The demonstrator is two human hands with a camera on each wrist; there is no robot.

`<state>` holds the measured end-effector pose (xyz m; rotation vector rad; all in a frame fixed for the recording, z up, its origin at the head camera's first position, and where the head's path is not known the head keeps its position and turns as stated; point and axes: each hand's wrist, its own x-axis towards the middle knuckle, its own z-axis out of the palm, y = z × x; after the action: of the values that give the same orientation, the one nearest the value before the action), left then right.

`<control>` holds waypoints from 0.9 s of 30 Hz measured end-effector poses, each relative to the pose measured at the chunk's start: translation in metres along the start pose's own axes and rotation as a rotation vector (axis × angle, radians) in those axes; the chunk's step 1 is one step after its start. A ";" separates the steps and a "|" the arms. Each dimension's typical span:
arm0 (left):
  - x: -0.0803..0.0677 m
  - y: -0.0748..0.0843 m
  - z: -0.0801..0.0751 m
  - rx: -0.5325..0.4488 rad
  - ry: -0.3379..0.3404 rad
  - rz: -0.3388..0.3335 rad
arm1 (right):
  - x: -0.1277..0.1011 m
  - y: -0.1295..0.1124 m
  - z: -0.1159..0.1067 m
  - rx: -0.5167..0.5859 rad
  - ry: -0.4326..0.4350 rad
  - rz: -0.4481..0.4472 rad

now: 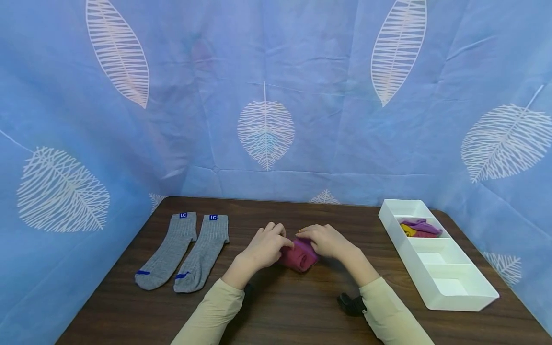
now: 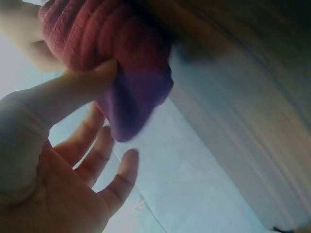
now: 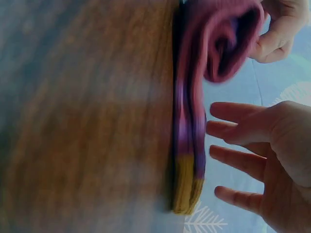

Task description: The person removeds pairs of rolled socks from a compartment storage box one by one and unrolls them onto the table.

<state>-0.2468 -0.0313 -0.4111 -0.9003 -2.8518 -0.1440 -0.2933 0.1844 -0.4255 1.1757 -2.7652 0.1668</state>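
A: I'm reading the scene from the left. A pair of grey socks (image 1: 183,251) lies flat on the left side of the dark wooden table (image 1: 293,311), well apart from my hands.

B: And the hands?

A: Both are at the middle of the table on a rolled magenta sock (image 1: 299,255). My left hand (image 1: 264,248) has its thumb pressed to the roll's purple edge, the other fingers (image 2: 104,155) spread loose and gripping nothing. My right hand (image 1: 327,240) rests over the far right side of the roll; in the right wrist view its fingers (image 3: 233,141) are straight and spread, just beside the fabric, not curled round it.

B: How will it handle?

A: I judge it light, soft and springy: a knit that gives under a fingertip and could unroll if let go. The flat tail shows purple and yellow bands. I'd take it across the thick coil, thumb one side, fingers the other, not by the loose cuff.

B: Further right?

A: A white divided tray (image 1: 463,292), with another bundled sock (image 1: 420,227) in a far compartment.
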 end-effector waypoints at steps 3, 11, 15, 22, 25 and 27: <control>0.000 -0.003 0.001 0.029 0.039 0.011 | -0.002 -0.003 -0.003 0.023 -0.088 0.036; 0.001 -0.008 -0.001 -0.097 -0.003 0.040 | -0.012 -0.019 -0.010 0.007 -0.183 0.050; 0.001 -0.006 -0.005 -0.134 -0.049 -0.002 | -0.019 -0.029 -0.010 -0.015 -0.197 0.042; 0.000 -0.004 -0.002 -0.099 -0.070 -0.030 | -0.033 -0.051 -0.012 -0.064 -0.240 0.040; 0.000 -0.008 0.000 -0.072 -0.069 -0.022 | -0.037 -0.061 -0.014 -0.108 -0.238 -0.005; 0.000 -0.010 0.001 -0.056 -0.060 -0.015 | -0.037 -0.067 -0.016 -0.121 -0.241 -0.043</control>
<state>-0.2531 -0.0394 -0.4123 -0.9094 -2.9241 -0.2034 -0.2181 0.1670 -0.4124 1.2999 -2.9002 -0.1550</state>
